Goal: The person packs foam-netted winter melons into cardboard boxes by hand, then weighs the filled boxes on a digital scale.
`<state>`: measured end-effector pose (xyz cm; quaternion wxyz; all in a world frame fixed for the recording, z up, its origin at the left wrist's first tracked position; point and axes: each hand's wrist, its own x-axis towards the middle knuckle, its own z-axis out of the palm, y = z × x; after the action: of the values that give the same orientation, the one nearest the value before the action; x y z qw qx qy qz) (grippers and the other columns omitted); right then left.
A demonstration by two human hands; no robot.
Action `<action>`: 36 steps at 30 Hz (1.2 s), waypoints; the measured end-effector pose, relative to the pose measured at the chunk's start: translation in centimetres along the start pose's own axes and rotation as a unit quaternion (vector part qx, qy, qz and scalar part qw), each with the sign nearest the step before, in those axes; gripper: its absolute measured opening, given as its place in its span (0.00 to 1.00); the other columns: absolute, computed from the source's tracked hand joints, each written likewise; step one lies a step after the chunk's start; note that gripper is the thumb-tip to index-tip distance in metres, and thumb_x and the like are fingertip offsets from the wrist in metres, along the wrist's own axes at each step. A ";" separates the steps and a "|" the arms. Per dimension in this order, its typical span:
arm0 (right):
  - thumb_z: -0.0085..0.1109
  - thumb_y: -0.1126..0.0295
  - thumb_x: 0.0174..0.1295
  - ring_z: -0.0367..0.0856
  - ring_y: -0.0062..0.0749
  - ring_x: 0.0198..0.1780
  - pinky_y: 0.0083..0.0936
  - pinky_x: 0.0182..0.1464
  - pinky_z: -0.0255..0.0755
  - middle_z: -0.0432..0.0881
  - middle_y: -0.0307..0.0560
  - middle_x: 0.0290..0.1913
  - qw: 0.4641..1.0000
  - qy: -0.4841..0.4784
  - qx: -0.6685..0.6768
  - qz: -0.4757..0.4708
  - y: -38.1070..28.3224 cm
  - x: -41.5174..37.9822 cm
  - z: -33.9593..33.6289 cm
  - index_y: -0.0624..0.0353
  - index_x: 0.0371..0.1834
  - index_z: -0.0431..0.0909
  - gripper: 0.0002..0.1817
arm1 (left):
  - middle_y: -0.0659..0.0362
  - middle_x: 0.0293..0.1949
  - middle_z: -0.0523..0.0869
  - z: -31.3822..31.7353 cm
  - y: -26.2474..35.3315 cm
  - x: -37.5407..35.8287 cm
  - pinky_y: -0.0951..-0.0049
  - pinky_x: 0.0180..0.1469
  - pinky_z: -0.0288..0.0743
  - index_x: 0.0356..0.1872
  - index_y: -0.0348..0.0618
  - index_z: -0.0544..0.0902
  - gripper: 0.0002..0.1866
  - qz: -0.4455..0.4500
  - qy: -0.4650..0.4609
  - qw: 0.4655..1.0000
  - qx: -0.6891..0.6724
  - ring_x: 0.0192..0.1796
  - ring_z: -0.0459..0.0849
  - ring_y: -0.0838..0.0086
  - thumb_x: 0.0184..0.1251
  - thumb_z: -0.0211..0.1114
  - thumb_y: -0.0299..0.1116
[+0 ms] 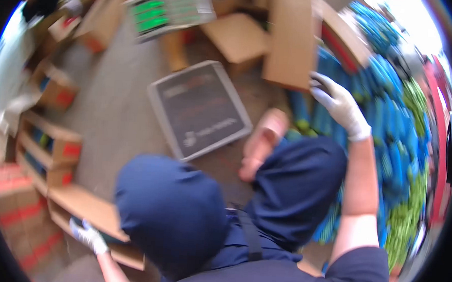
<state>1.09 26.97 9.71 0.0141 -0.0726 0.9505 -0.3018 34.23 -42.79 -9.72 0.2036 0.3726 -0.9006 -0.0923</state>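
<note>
white-gloved right hand [340, 103] half-curls at a tall brown cardboard box [292, 42], white-gloved left hand [89, 237] parts fingers by a long brown cardboard carton [90, 203]; grips unclear, light pressure spares edges.

Strong white glare burns out the scene well above and to the right of the scale [202, 111], while a paler haze brightens the far left. Soft, diffuse light falls on the floor [116, 84] left of the scale, dimming just below it. Blur smears the scale's lettering and softens the box [292, 40] above and to its right; the display [150, 17] above glows vivid green, its digits illegible. Far out from the scale, wide-lens distortion bends shapes toward a black, blue-fringed rim.
</note>
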 end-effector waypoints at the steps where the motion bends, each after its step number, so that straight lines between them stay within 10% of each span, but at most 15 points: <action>1: 0.57 0.61 0.69 0.81 0.38 0.57 0.30 0.60 0.72 0.84 0.55 0.55 0.998 0.022 0.025 0.056 1.8 -1.8 -0.4 0.66 0.65 0.72 0.26 | 0.41 0.66 0.73 2.8 -1.4 1.5 0.60 0.70 0.65 0.69 0.27 0.65 0.29 0.033 0.036 0.995 -0.089 0.65 0.74 0.55 0.71 0.60 0.30; 3: 0.57 0.58 0.67 0.77 0.41 0.63 0.32 0.66 0.68 0.80 0.57 0.60 0.988 0.030 -0.052 0.140 7.1 -7.5 0.2 0.67 0.67 0.69 0.30 | 0.44 0.70 0.68 5.1 -1.4 4.8 0.63 0.73 0.63 0.74 0.36 0.61 0.27 -0.050 -0.042 0.978 -0.196 0.68 0.72 0.58 0.79 0.47 0.38; 5: 0.58 0.54 0.64 0.68 0.51 0.70 0.37 0.72 0.61 0.71 0.65 0.67 0.953 0.002 -0.175 0.246 12.7 -13.5 2.8 0.69 0.70 0.65 0.37 | 0.46 0.73 0.64 7.5 -3.0 11.9 0.63 0.75 0.60 0.76 0.38 0.58 0.28 0.045 -0.120 0.952 -0.278 0.71 0.69 0.57 0.81 0.39 0.40; 9: 0.59 0.46 0.60 0.50 0.68 0.77 0.52 0.76 0.50 0.52 0.73 0.76 0.910 -0.051 -0.221 0.347 15.2 -27.7 13.2 0.69 0.75 0.56 0.47 | 0.47 0.73 0.64 7.5 9.6 16.8 0.63 0.75 0.58 0.76 0.39 0.57 0.28 0.069 -0.153 0.871 -0.462 0.71 0.69 0.58 0.81 0.40 0.40; 13: 0.54 0.42 0.62 0.60 0.60 0.74 0.49 0.74 0.55 0.57 0.67 0.76 0.881 -0.223 -0.056 0.414 13.8 -35.3 21.0 0.60 0.73 0.64 0.42 | 0.48 0.74 0.65 -1.8 29.9 13.5 0.62 0.76 0.57 0.77 0.40 0.55 0.29 0.076 -0.128 0.809 -0.569 0.72 0.69 0.59 0.81 0.40 0.40; 15: 0.54 0.44 0.63 0.70 0.54 0.68 0.42 0.70 0.62 0.69 0.63 0.69 0.875 -0.215 0.041 0.432 13.4 -33.1 20.5 0.58 0.67 0.72 0.35 | 0.49 0.71 0.68 -3.2 33.4 15.5 0.63 0.76 0.55 0.76 0.40 0.58 0.28 0.179 -0.311 0.704 -0.613 0.71 0.71 0.60 0.80 0.42 0.38; 17: 0.52 0.50 0.65 0.78 0.50 0.61 0.38 0.64 0.70 0.83 0.58 0.55 0.919 -0.076 0.084 0.378 13.8 -28.2 18.5 0.59 0.59 0.79 0.27 | 0.49 0.69 0.71 -5.4 39.7 12.4 0.62 0.76 0.57 0.75 0.39 0.61 0.28 0.224 -0.330 0.716 -0.573 0.69 0.72 0.60 0.78 0.46 0.39; 20: 0.56 0.52 0.66 0.75 0.49 0.64 0.36 0.67 0.67 0.79 0.59 0.60 0.943 0.105 0.095 0.302 15.4 -18.2 15.8 0.63 0.59 0.77 0.27 | 0.47 0.64 0.77 -8.5 48.0 5.1 0.59 0.70 0.66 0.68 0.34 0.70 0.26 0.372 -0.413 0.736 -0.386 0.63 0.78 0.57 0.78 0.52 0.42; 24: 0.61 0.47 0.63 0.67 0.50 0.72 0.38 0.73 0.60 0.70 0.60 0.70 0.966 0.205 0.052 0.151 17.5 -3.0 13.0 0.63 0.69 0.68 0.38 | 0.45 0.60 0.80 -8.6 53.5 -0.5 0.59 0.66 0.70 0.63 0.38 0.76 0.29 0.660 -0.460 0.592 -0.050 0.62 0.79 0.51 0.64 0.66 0.43; 30: 0.67 0.35 0.50 0.56 0.54 0.77 0.42 0.76 0.55 0.54 0.64 0.77 0.931 0.215 -0.107 0.275 21.6 12.2 10.4 0.62 0.77 0.53 0.59 | 0.43 0.62 0.78 -1.7 52.8 0.2 0.61 0.67 0.70 0.66 0.36 0.73 0.31 0.550 -0.619 0.560 0.017 0.64 0.77 0.52 0.69 0.64 0.47; 36: 0.72 0.35 0.47 0.65 0.56 0.72 0.38 0.72 0.61 0.65 0.66 0.72 0.935 0.213 0.154 0.239 32.1 12.3 13.6 0.65 0.76 0.53 0.62 | 0.45 0.74 0.64 10.3 63.0 1.8 0.64 0.76 0.55 0.74 0.36 0.62 0.37 0.493 -0.642 0.582 -0.073 0.77 0.61 0.58 0.71 0.63 0.45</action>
<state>-14.23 43.34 -19.64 -0.1056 0.2258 0.8622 -0.4410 -11.31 0.49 1.54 -0.3871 -0.3011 -0.8322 -0.2589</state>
